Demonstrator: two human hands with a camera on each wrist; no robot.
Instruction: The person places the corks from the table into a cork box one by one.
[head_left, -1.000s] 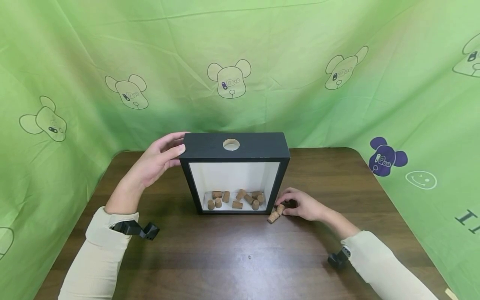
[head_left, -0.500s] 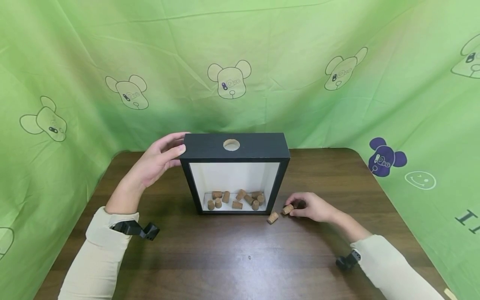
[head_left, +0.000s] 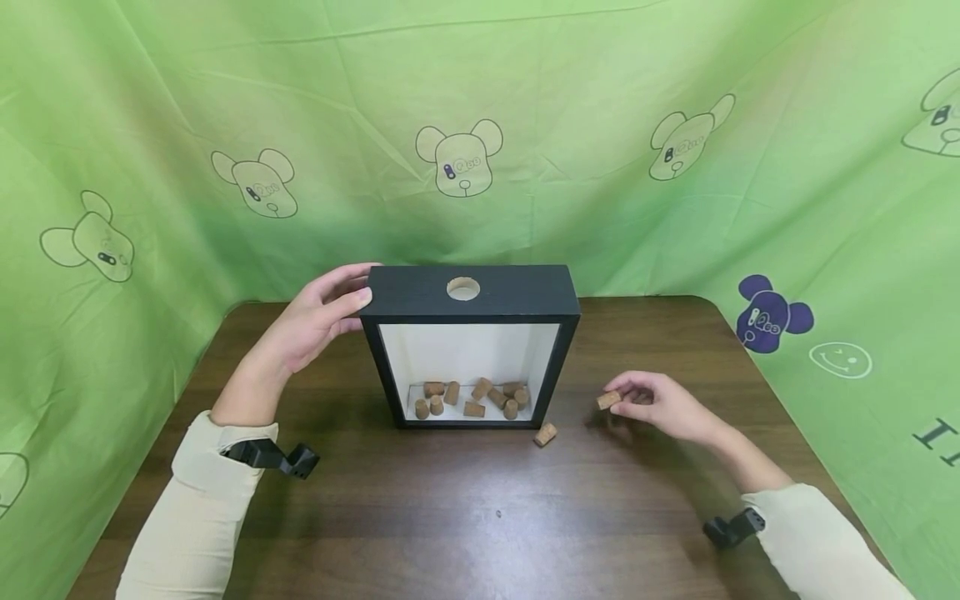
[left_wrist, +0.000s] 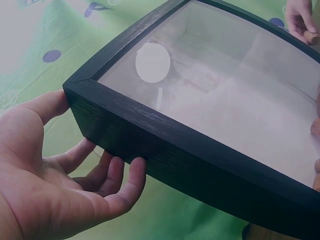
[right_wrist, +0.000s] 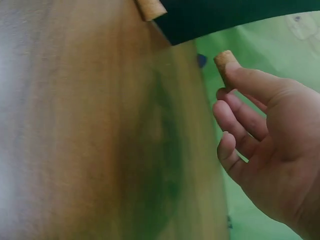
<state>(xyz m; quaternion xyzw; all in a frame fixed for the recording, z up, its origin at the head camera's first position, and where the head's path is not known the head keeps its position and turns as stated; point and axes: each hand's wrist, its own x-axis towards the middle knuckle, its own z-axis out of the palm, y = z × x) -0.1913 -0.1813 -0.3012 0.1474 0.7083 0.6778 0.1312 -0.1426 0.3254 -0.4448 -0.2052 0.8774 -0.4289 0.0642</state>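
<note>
A black-framed box with a clear front stands upright on the table, with a round hole in its top. Several corks lie on the white floor inside. My left hand grips the box's upper left corner; in the left wrist view its thumb and curled fingers touch the dark side. My right hand is off to the right of the box and pinches a cork between thumb and fingers, seen also in the right wrist view. Another cork lies by the box's lower right corner.
The brown wooden table runs beneath everything. A green cloth printed with bear heads hangs behind and along both sides. Small black cameras are strapped to both wrists.
My right hand has drawn one cork away from the other beside the box, then carried it right and up. The left hand and the box have stayed put.
</note>
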